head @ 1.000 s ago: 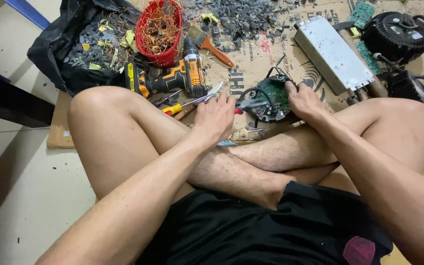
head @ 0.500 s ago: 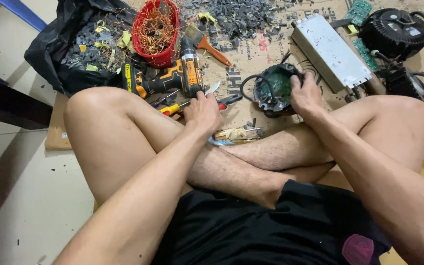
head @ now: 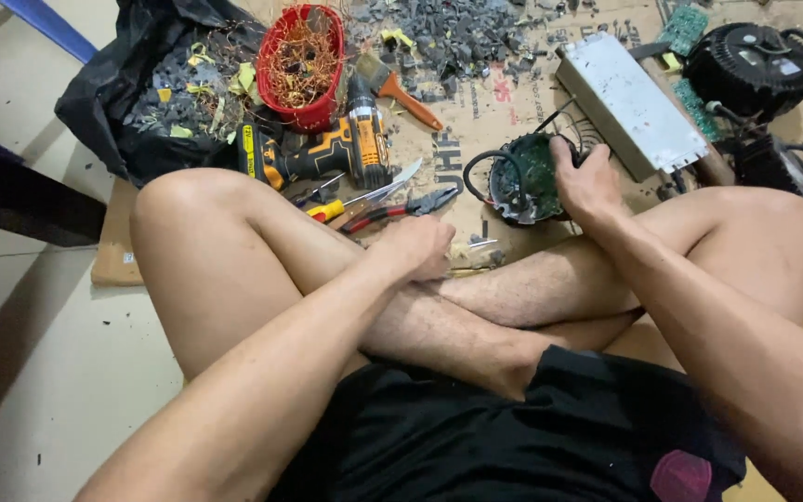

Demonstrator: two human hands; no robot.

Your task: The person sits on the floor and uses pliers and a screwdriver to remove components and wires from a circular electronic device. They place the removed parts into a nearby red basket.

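Note:
I sit cross-legged on cardboard. My right hand (head: pixel 589 182) grips a round black housing with a green circuit board (head: pixel 524 177) and black cables, resting on the cardboard in front of my shin. My left hand (head: pixel 417 248) rests with curled fingers on my crossed leg, above a small tool with a yellow handle (head: pixel 471 270) lying by the shin; whether it grips anything is hidden. Red-handled pliers (head: pixel 403 206) and a screwdriver (head: pixel 327 210) lie just beyond the left hand.
A yellow and black cordless drill (head: pixel 327 149) lies ahead, next to a red basket of copper wire (head: pixel 301 58). A black bag of scrap (head: pixel 155 98) sits at left, a silver metal box (head: pixel 629 102) and a black round unit (head: pixel 753 67) at right.
My right hand has shifted the round board housing slightly away and to the right. My left hand has drawn back from the pliers toward my shin.

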